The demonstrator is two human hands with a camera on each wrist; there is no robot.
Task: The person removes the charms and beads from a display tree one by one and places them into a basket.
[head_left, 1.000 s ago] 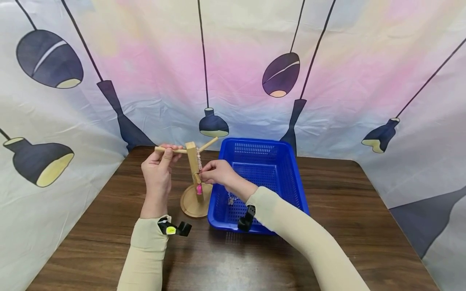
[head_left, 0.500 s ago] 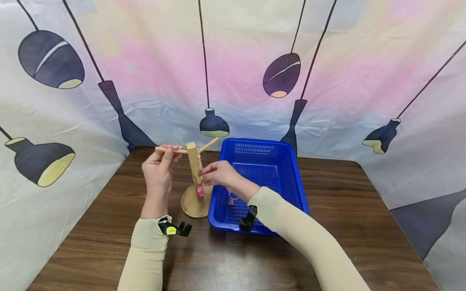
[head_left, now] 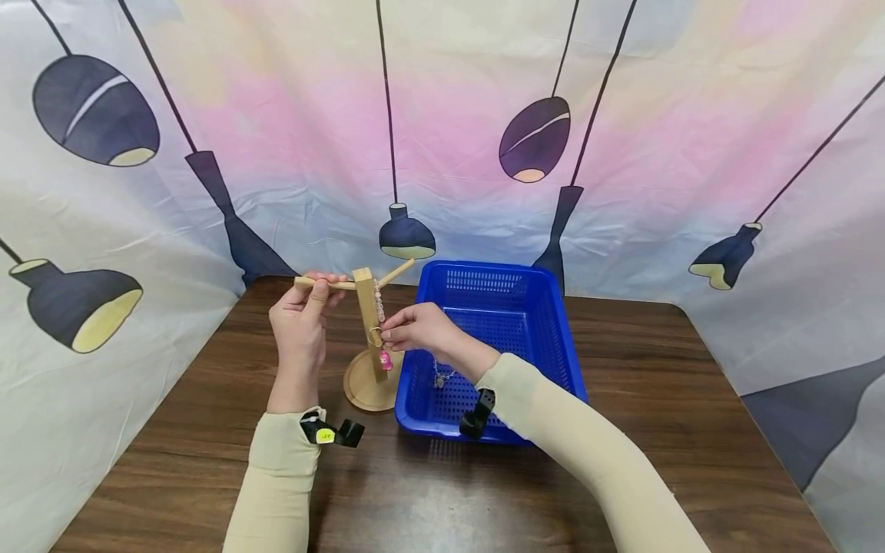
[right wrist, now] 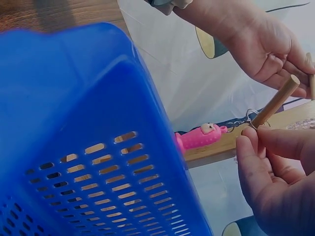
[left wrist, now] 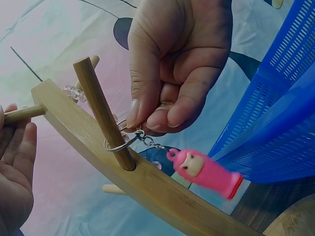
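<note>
My left hand point(head_left: 299, 334) grips the left peg point(head_left: 339, 286) of a wooden peg stand point(head_left: 365, 303), thumb in front and fingers behind. At the front of the post, my right hand point(head_left: 420, 329) pinches the metal ring of a keychain point(left wrist: 118, 147) between thumb and fingertips. That ring encircles the front peg point(left wrist: 93, 101), close to the post in the left wrist view. From it a bright pink figure charm point(left wrist: 204, 172) dangles on a short chain. A clear pinkish beaded bracelet point(head_left: 379, 301) hangs from the back right peg, partly hidden by the post in the left wrist view.
Right beside the stand's round base point(head_left: 359, 388) is a blue perforated basket point(head_left: 572, 361). Inside it lies a chain or bracelet with a small charm point(head_left: 440, 380). The brown wooden table point(head_left: 664, 399) meets a printed cloth backdrop behind.
The pink charm has swung a little to the right, away from the post. My right wrist has shifted slightly right, its fingertips still at the ring. My left hand stays on its peg.
</note>
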